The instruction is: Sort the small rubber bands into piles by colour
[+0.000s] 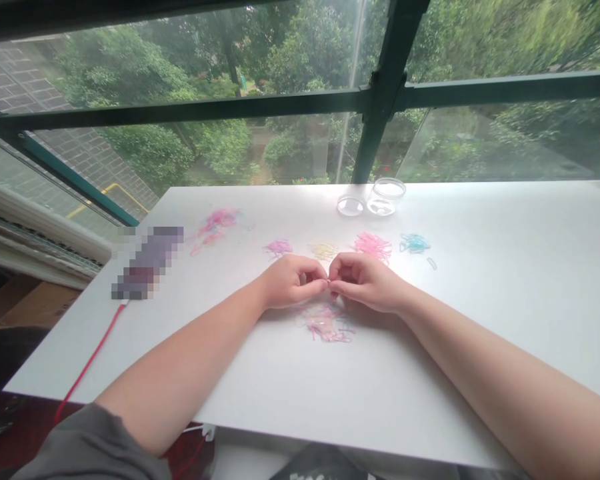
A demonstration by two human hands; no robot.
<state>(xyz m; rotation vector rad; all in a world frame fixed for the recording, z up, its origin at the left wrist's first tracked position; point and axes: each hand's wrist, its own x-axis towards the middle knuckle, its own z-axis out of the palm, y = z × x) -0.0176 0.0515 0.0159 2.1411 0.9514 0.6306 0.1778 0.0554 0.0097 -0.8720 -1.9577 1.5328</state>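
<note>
My left hand (297, 280) and my right hand (365, 281) meet fingertip to fingertip over the table, both closed in a pinch. Whatever lies between their fingertips is too small to make out. Just below them is a mixed pile of thin, band-like pieces (330, 325) in pink, purple and pale tones. Beyond the hands, sorted by colour, lie a purple pile (279, 247), a pale yellow pile (324, 251), a pink pile (373, 246) and a turquoise pile (415, 243). One loose turquoise band (432, 263) rests beside the last.
A larger mixed pile (221, 219) lies at the back left of the white table (505, 267). Near the window stand a clear round container (383, 205) and a clear round lid (351, 206). On the left is a blurred phone-like object (150, 260) with a red cable (93, 360).
</note>
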